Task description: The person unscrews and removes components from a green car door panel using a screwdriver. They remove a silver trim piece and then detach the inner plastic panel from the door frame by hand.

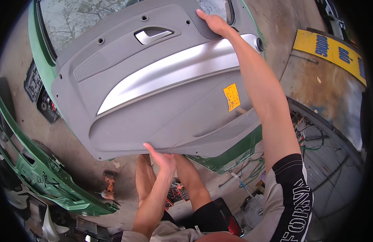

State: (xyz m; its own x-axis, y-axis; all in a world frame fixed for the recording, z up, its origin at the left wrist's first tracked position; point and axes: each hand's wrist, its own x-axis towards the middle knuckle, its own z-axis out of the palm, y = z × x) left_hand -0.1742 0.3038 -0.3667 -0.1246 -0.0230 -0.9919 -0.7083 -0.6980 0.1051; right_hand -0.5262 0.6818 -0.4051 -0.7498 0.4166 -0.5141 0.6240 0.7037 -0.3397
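A grey car door panel (174, 105) fills the middle of the view, set against a green car door (231, 151). It bears a silver trim strip (166, 76), an inner door handle (152, 37) and a yellow sticker (231, 97). My left hand (164, 161) grips the panel's lower edge, thumb up against it, with the fingers hidden underneath. Stretched across the panel's right side, my right arm ends in my right hand (214, 24), closed at its upper edge beside the window. The thumb shows there; the other fingers are out of sight.
Another green door (53, 181) lies at the left, near an open tool case (43, 92). On the floor stands an orange cordless drill (109, 185). A yellow sign (332, 54) rests at the far right, above a metal-framed glass sheet. Hoses (251, 173) tangle at the lower right.
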